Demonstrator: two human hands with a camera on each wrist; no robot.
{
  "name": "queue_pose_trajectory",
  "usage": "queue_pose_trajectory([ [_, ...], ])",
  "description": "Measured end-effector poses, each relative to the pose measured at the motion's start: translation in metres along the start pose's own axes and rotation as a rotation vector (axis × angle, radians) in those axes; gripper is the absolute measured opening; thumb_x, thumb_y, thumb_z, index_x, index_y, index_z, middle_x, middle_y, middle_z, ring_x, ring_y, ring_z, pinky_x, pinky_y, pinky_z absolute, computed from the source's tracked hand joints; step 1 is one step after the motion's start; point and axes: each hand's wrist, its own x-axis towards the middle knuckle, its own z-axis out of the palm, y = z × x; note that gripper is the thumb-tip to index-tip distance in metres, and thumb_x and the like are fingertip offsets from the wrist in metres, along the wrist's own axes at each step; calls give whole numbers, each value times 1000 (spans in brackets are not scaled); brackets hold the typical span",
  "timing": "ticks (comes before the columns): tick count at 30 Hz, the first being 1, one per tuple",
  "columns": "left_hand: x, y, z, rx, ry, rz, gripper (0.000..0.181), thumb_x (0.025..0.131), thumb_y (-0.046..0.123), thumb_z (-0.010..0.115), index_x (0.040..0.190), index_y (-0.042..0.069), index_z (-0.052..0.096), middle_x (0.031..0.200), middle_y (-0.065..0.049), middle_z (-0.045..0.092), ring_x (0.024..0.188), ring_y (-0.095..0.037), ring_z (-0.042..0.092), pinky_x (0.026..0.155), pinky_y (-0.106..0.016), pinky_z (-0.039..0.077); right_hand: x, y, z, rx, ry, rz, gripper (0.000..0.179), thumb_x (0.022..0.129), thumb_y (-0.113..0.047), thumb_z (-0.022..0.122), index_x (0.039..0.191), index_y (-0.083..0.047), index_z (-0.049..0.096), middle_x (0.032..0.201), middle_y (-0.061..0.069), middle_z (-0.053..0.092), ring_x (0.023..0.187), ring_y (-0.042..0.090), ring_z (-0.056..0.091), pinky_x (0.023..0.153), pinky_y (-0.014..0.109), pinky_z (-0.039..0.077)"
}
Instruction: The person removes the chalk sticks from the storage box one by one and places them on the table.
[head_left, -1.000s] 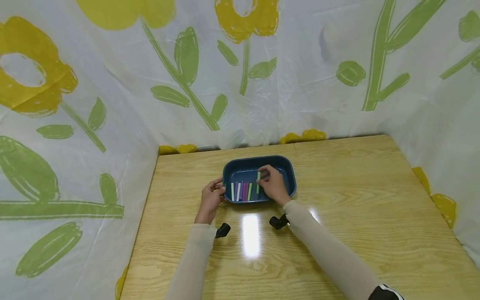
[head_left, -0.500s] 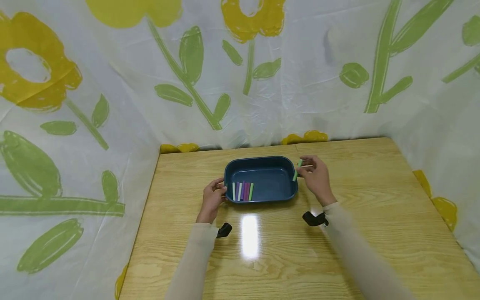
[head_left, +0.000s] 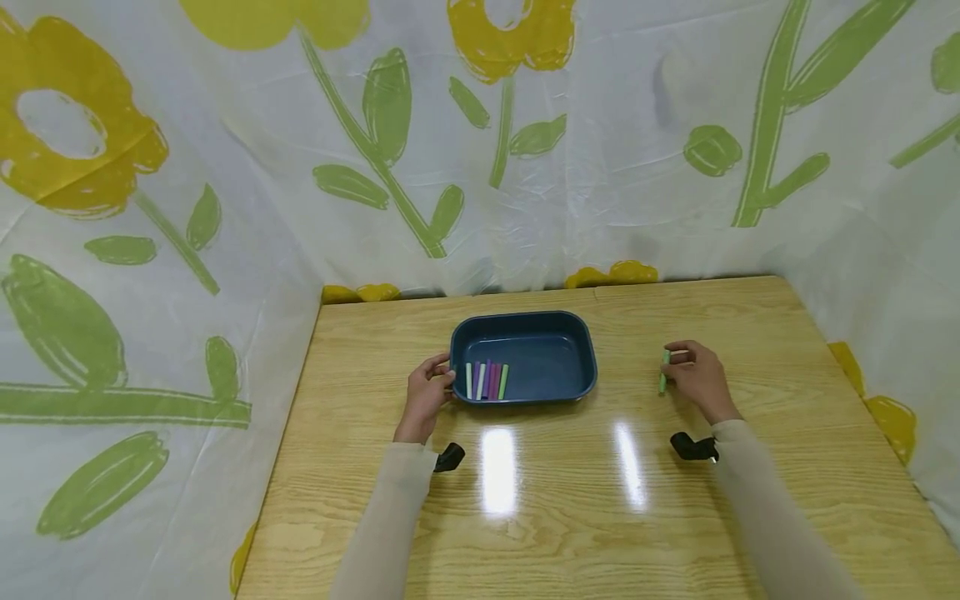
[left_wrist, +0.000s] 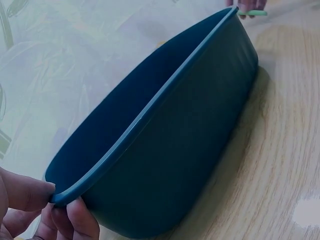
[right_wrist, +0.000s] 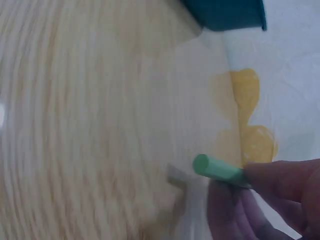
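Right hand (head_left: 699, 382): thumb and fingers pinched together on a green stick (head_left: 663, 382), with a free end projecting past the fingertips in the right wrist view. Position of stick: out over the table, to the right of the tray and well apart from it; contact with the tabletop not possible to tell. Left hand (head_left: 427, 393): clamped on the rim at the left end of the tray, thumb and fingers to either side of the wall in the left wrist view. Tray (head_left: 546, 368): dark blue, rectangular with rounded corners, raised walls, set on the table with long sides running left to right. Contents: a row of sticks (head_left: 482, 382), side by side in the left part, next to the near wall; pale, purple, magenta and green, with the green one at the right end; exact count too small to tell. At the wrists: pale sleeves (head_left: 384, 512), black devices (head_left: 449, 457). Beneath: table (head_left: 360, 533), light wood grain, two bright reflections. Behind and at the sides: white sheeting (head_left: 600, 200), printed with yellow flowers, green stems and leaves.
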Motion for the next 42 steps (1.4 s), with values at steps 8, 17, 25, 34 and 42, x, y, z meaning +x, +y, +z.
queue_pose_trajectory([
  [8, -1, 0, 0, -10, -4, 5, 37, 105, -4, 57, 142, -2, 60, 105, -8, 53, 75, -14, 57, 65, -27, 52, 3, 10, -5, -134, -56, -18, 38, 101, -3, 67, 135, 14, 58, 119, 36, 64, 107, 50, 66, 70, 33, 53],
  [17, -1, -1, -1, -4, -6, -4, 38, 105, -4, 56, 143, -1, 60, 107, -8, 53, 78, -16, 57, 68, -28, 52, 8, 13, -3, -192, -45, -62, 37, 99, -1, 68, 133, 14, 60, 112, 34, 66, 103, 49, 66, 71, 37, 53],
  [25, -1, 0, -1, 1, -9, 1, 38, 105, -4, 56, 143, -1, 60, 107, -9, 54, 78, -15, 57, 67, -27, 52, 7, 13, -2, -195, -37, -43, 38, 100, -2, 67, 134, 13, 59, 112, 32, 65, 103, 48, 65, 75, 44, 55],
  [34, -1, 1, -1, 7, -7, 0, 38, 105, -4, 56, 143, -1, 60, 107, -8, 53, 80, -16, 57, 68, -28, 53, -6, -19, 10, -172, 102, -124, 39, 102, -1, 63, 138, 11, 58, 123, 36, 57, 108, 52, 61, 84, 63, 54],
  [42, 0, 1, 0, 15, -2, -9, 38, 105, -4, 57, 143, 0, 60, 105, -7, 54, 80, -16, 57, 68, -27, 53, -11, -61, 42, -62, 229, -328, 31, 98, 9, 67, 129, 10, 65, 116, 29, 63, 96, 43, 66, 81, 52, 56],
])
